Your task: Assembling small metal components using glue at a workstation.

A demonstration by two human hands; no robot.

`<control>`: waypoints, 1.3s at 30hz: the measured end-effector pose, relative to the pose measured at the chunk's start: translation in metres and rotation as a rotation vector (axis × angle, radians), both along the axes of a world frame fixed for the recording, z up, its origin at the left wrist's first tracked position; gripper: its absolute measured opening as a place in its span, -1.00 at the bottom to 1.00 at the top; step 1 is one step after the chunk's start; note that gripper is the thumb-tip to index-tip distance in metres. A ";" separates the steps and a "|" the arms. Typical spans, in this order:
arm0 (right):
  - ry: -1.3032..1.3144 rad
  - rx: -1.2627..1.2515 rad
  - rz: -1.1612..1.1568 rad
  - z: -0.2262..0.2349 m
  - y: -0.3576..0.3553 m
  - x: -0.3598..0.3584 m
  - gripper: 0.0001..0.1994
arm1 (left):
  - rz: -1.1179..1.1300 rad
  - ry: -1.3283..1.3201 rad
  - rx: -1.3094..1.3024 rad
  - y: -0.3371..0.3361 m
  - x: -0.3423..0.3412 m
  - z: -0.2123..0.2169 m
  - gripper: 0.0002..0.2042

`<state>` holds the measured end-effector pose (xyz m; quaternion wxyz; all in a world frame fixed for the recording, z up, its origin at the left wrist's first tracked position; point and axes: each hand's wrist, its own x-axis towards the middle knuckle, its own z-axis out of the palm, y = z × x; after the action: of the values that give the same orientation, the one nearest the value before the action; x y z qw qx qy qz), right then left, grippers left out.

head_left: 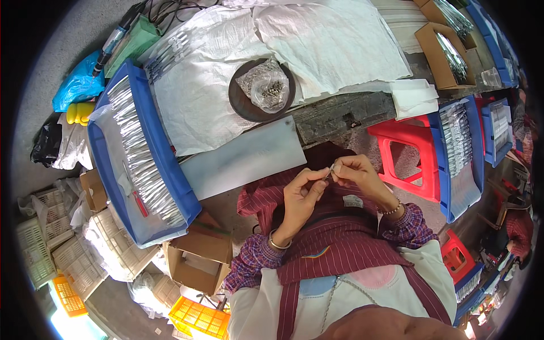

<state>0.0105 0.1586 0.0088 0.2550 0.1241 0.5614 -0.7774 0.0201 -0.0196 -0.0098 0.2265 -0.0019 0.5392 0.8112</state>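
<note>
Above my lap, my left hand (302,197) and my right hand (358,177) meet fingertip to fingertip. Both are closed in a pinch around a small metal piece (330,169), mostly hidden by the fingers and too small to name exactly. A dark round dish (238,105) lies beyond them on the table, holding a clear plastic bag of small metal parts (270,90). Between the dish and my lap is a flat grey metal sheet (246,157). My striped maroon apron (323,249) spreads beneath the hands.
At the left, a blue tray (177,190) holds rows of thin metal pieces and a red-handled tool (139,204). White woven sheets (209,56) cover the table. To the right stand a red stool (408,153), another blue tray (477,187) and a cardboard box (433,62) of metal rods.
</note>
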 end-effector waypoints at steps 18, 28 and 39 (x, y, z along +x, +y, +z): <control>0.593 0.758 -0.121 0.013 -0.004 -0.006 -0.89 | -0.041 0.183 -0.291 0.002 0.000 0.021 -0.79; 0.739 0.838 -0.129 0.008 -0.006 -0.005 -0.85 | -0.046 0.189 -0.337 0.003 -0.001 0.022 -0.78; 0.647 0.818 -0.102 0.002 0.000 -0.004 -0.85 | 0.007 0.059 -0.234 -0.003 0.000 0.018 -0.78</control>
<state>0.0070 0.1585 0.0105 -0.0389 -0.0056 0.8623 -0.5048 0.0197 -0.0224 0.0081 0.2058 -0.0064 0.6367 0.7431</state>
